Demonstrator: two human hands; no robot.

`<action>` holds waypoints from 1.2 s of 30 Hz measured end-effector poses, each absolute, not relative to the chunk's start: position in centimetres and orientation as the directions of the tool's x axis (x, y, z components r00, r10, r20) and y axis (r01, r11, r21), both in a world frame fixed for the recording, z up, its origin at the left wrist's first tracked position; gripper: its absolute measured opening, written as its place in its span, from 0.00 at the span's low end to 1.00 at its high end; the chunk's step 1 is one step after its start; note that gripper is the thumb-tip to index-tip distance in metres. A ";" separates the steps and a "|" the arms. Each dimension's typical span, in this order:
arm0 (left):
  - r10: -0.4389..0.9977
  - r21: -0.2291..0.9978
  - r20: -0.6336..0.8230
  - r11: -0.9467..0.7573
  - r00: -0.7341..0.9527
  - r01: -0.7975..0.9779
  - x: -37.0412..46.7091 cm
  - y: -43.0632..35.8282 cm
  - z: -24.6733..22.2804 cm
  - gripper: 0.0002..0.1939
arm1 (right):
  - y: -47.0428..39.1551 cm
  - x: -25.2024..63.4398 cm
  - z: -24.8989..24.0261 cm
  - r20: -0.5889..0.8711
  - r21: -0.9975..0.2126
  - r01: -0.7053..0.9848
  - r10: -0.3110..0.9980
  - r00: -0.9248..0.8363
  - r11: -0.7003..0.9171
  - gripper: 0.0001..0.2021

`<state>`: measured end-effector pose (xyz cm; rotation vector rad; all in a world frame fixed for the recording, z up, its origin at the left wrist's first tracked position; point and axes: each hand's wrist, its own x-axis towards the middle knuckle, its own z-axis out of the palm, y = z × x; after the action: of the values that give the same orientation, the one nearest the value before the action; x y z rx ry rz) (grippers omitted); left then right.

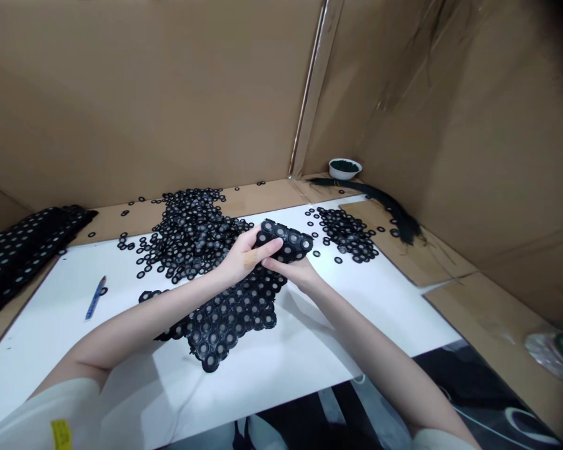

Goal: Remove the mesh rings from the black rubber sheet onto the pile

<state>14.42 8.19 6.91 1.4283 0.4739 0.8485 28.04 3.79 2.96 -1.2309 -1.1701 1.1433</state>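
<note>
Both hands are raised over the middle of the table, holding a black sheet of joined rings. My left hand grips its raised upper part, thumb or finger pressed across the front; a tan bandage strip shows on one finger. My right hand is closed on the same part from below and right, its other fingers hidden behind the sheet. The rest of the sheet hangs down and spreads over the white tabletop, its lower edge jagged. Behind my left hand lies a big heap of loose black rings.
A smaller ring pile lies right of my hands. Behind it are a bundle of black strands and a white bowl with dark contents. A blue pencil and folded dotted black material lie left. Cardboard walls enclose the table.
</note>
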 end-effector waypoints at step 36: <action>0.793 0.963 0.207 -0.269 0.572 0.024 13.0 10.1 7.2 0.22 | 3.6 28.8 3.9 0.163 -0.978 -0.142 0.984 -0.065 0.153 0.24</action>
<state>12.99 10.14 7.24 1.6926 0.6871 0.8629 28.78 3.59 3.85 -0.9550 -1.2333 1.2077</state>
